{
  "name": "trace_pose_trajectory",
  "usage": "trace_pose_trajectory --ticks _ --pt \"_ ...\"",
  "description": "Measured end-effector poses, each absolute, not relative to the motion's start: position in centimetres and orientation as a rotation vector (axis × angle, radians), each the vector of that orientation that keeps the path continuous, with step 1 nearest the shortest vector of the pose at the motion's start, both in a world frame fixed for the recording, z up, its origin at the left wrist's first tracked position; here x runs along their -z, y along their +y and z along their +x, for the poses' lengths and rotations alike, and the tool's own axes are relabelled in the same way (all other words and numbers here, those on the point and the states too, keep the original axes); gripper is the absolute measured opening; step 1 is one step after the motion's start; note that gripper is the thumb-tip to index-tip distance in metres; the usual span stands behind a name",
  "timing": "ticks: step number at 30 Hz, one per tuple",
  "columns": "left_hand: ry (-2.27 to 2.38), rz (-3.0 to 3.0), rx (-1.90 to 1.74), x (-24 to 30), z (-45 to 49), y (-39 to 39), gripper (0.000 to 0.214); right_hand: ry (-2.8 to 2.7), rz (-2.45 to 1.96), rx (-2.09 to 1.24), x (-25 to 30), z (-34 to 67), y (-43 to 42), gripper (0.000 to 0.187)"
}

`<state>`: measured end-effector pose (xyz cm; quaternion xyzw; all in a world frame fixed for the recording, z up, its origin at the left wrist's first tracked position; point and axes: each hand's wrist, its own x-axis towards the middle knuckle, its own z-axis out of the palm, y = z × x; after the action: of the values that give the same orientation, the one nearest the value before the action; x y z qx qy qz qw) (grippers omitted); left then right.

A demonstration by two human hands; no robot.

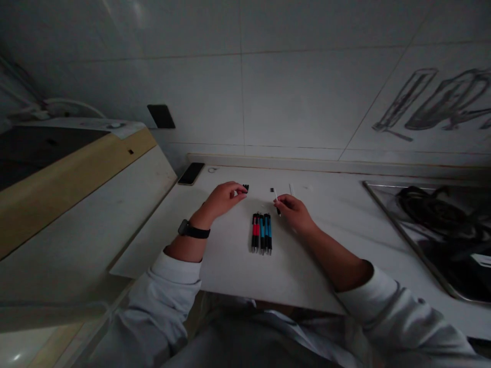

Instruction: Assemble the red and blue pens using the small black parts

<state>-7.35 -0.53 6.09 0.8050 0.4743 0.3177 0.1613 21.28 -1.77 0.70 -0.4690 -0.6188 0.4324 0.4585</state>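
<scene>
My left hand (pixel 226 198) reaches to a cluster of small black pen parts (pixel 246 187) on the white counter, its thumb and fingertips closed at the nearest one. Between the thumb and fingers of my right hand (pixel 293 209) is a slim white pen refill (pixel 275 194), held upright with a black piece at its lower end. In front of both hands, several click pens lie side by side: a red and black pen (pixel 255 232) at the left, and blue and black pens (pixel 265 233) to its right. A small dark piece (pixel 272 189) lies just beyond the refill.
A phone (pixel 191 174) lies at the back left, beside a small ring-shaped item (pixel 213 169). Another thin white stick (pixel 291 189) is behind my right hand. A metal-rimmed stove (pixel 387 217) borders the right side; a large white cabinet-like box (pixel 95 214) stands left. A tiled wall closes the back.
</scene>
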Motion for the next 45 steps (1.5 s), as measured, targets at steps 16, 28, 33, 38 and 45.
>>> trace_pose_trajectory --ticks 16,28,33,38,45 --pt "1.260 2.307 -1.006 -2.6 1.6 -2.6 0.013 -0.934 -0.854 -1.608 -1.0 20.2 -2.5 0.040" --pt "1.245 2.354 -1.020 -2.7 0.8 -2.3 0.008 -0.852 -0.822 -1.579 -0.4 20.6 -2.0 0.042" --pt "1.270 2.363 -1.017 -2.8 0.7 -2.4 0.005 -0.930 -0.848 -1.514 -0.7 20.4 -2.0 0.042" --pt "1.304 2.304 -1.046 -2.6 0.3 -2.3 0.005 -1.114 -1.021 -1.094 -1.8 23.4 -0.1 0.032" --pt "1.292 2.235 -1.060 -2.4 -0.1 -2.0 0.004 -1.666 -1.575 -0.399 -1.6 28.3 2.5 0.032"
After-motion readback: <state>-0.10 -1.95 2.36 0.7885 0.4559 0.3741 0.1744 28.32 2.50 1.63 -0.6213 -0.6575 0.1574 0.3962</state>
